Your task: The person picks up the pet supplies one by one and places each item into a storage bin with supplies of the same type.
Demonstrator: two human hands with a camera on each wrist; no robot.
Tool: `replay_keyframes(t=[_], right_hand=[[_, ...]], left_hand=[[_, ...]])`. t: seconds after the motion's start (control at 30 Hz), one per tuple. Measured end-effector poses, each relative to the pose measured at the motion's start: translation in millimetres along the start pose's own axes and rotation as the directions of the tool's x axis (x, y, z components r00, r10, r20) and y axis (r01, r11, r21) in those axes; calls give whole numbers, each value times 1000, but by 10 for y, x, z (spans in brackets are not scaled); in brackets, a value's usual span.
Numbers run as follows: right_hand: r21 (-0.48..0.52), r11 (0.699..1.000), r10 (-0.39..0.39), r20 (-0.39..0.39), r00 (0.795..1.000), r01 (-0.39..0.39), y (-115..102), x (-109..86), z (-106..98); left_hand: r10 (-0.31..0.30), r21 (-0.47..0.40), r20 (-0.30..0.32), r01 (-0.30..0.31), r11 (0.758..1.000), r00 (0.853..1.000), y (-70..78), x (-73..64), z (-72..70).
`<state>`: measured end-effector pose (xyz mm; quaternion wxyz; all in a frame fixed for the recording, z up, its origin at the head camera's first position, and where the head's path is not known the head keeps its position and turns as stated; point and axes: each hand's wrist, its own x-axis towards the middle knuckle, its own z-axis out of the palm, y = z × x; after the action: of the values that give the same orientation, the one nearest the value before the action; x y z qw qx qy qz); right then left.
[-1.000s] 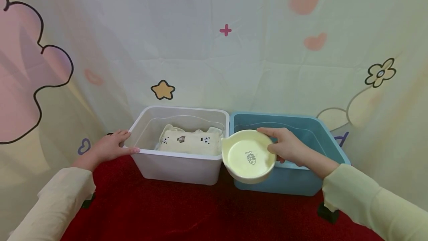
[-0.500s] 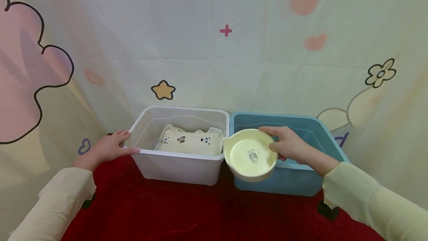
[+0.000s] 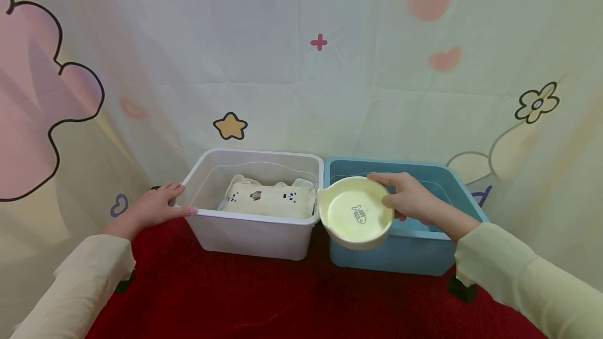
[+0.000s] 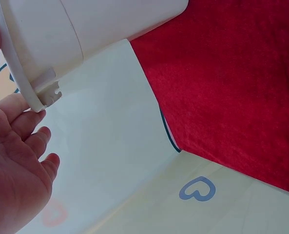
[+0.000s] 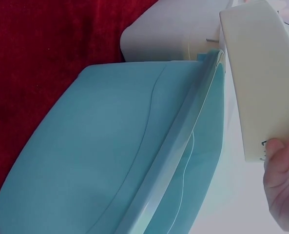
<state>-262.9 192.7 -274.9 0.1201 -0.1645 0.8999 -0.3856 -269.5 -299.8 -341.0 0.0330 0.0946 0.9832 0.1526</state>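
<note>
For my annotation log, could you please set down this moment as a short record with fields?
Left hand: the left hand rests on the left rim of the translucent white plastic bin, fingers straight.
Right hand: the right hand grips the pale yellow round bowl with a fish-bone print by its rim.
Bowl position: tilted toward the camera, over the front left part of the light blue plastic bin.
White bin contents: a folded cream cloth with small dark prints.
Surface: red fabric cover.

Glossy smooth bowl [image 3: 356,214], smooth plastic bins [image 3: 254,234], fuzzy matt red cloth [image 3: 264,297], creased printed backdrop [image 3: 301,82].
</note>
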Motion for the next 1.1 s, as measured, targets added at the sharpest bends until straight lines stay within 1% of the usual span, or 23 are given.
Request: replay_keyframes(t=[0.2, 0.53, 0.8, 0.97, 1.1], right_hand=[[-3, 1000, 1, 5, 1000, -1, 15, 25, -13], [-41, 999, -4, 17, 1000, 5, 38, 88, -93], [-79, 997, -12, 22, 1000, 13, 62, 137, -149], [-74, 997, -1, 25, 1000, 3, 74, 151, -169], [-66, 998, -15, 25, 1000, 17, 78, 151, -201]], left_hand=[[9, 18, -3, -9, 1000, 1000, 1, 2, 6], [3, 20, 1, -3, 1000, 1000, 6, 0, -1], [-5, 1, 2, 5, 1000, 1000, 2, -5, 3], [-6, 1, -1, 6, 1000, 1000, 10, -9, -1], [-10, -1, 0, 10, 1000, 1000, 17, -15, -7]])
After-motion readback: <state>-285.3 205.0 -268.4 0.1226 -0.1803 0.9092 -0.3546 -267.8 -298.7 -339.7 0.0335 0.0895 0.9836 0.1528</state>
